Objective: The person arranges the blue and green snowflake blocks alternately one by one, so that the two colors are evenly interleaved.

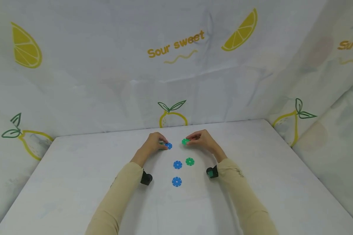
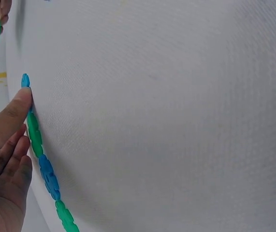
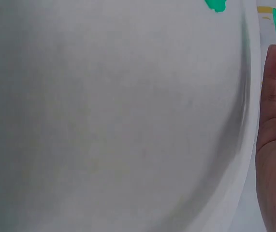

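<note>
Presently, near the tabletop's (image 1: 282,182) far edge, the left hand (image 1: 154,143) pinches a blue disc (image 1: 169,146) at the end of a blue-and-green chain (image 2: 35,133); the right hand (image 1: 202,139) pinches a green disc (image 1: 184,141); farther from that edge, between the sleeves (image 1: 122,186), lie two loose blue discs (image 1: 177,164) (image 1: 176,181) and a loose green disc (image 1: 189,161); the backdrop (image 1: 106,81) reads "Sour sweet"; the right sleeve's lettering (image 1: 239,173) is too small to read.

Your left hand (image 1: 155,143) pinches the blue end disc (image 1: 169,146) of a chain of alternating blue and green discs (image 2: 49,177). Your right hand (image 1: 203,140) pinches a separate notched green disc (image 1: 184,141). Both parts are near the middle of the far edge of the table (image 1: 70,189), with a gap between them.
</note>
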Demonstrator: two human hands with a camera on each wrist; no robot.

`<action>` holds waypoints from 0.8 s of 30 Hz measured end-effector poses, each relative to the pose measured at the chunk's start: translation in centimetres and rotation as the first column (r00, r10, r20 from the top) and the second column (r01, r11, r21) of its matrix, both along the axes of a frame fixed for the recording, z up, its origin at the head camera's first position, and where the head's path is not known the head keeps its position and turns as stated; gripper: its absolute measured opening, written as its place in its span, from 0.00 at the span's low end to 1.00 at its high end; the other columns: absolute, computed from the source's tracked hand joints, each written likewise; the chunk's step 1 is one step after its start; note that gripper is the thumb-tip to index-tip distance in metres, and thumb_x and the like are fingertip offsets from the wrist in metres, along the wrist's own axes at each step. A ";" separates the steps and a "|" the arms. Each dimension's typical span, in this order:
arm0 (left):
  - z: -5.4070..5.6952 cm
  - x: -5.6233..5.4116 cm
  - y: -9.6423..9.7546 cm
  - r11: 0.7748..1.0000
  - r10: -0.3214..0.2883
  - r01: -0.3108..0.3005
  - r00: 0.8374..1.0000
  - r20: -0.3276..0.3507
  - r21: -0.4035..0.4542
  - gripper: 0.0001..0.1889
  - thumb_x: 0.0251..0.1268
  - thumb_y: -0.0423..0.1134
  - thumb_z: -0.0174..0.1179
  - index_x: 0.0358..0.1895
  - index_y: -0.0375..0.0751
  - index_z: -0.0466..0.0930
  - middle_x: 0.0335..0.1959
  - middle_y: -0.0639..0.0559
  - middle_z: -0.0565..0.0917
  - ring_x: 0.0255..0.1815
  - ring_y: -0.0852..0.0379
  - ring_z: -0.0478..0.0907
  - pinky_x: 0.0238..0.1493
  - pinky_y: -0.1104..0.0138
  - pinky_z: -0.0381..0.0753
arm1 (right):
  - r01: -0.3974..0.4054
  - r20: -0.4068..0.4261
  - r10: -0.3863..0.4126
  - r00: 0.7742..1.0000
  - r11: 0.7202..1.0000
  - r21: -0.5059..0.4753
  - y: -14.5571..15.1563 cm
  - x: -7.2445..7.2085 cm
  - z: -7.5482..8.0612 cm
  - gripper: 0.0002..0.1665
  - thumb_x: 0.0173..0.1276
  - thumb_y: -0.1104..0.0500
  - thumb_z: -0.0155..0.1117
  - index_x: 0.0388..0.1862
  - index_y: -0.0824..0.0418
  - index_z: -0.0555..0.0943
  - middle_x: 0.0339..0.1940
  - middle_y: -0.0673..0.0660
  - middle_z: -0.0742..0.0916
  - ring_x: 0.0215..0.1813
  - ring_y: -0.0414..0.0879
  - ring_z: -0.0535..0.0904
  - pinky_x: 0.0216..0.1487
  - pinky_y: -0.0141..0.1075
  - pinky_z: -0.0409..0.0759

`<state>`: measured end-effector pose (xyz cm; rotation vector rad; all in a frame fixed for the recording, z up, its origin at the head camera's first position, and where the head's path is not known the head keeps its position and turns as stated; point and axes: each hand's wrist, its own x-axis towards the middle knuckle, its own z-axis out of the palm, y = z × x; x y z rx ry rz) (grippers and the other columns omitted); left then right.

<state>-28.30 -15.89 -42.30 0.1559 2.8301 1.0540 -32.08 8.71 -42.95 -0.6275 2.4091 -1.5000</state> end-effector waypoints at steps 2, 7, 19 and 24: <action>0.0 0.0 0.1 1.000 0.002 -0.002 1.000 0.005 -0.006 0.10 0.52 0.33 0.71 0.40 0.37 0.86 0.46 0.46 0.81 0.56 0.47 0.74 0.62 0.55 0.71 | 0.006 -0.005 -0.006 1.000 1.000 0.027 -0.6 0.0 0.0 0.16 0.56 0.65 0.73 0.44 0.70 0.85 0.40 0.62 0.87 0.38 0.43 0.81 0.42 0.26 0.78; 0.1 0.0 0.1 1.000 0.006 -0.006 1.000 0.015 -0.008 0.10 0.53 0.33 0.71 0.40 0.37 0.86 0.45 0.46 0.81 0.55 0.47 0.74 0.62 0.56 0.71 | -0.025 -0.034 0.029 0.999 0.995 0.101 -2.0 0.0 -0.1 0.15 0.57 0.64 0.73 0.43 0.69 0.85 0.39 0.60 0.88 0.36 0.43 0.80 0.41 0.27 0.77; 0.2 -0.2 0.2 0.998 0.004 -0.004 1.000 0.005 -0.065 0.11 0.53 0.34 0.71 0.40 0.37 0.87 0.48 0.45 0.81 0.57 0.47 0.74 0.62 0.56 0.71 | -0.064 -0.103 0.090 0.991 0.970 0.235 -3.7 -0.2 -0.1 0.15 0.56 0.62 0.74 0.43 0.66 0.86 0.37 0.56 0.88 0.35 0.42 0.80 0.40 0.31 0.79; 0.1 -0.2 0.3 0.997 0.003 -0.003 1.000 0.011 -0.077 0.11 0.53 0.34 0.71 0.41 0.38 0.87 0.49 0.45 0.81 0.58 0.47 0.74 0.62 0.56 0.70 | -0.035 -0.071 0.057 0.996 0.960 0.279 -3.8 -0.2 0.0 0.17 0.56 0.61 0.74 0.45 0.63 0.86 0.40 0.55 0.88 0.37 0.42 0.79 0.42 0.33 0.79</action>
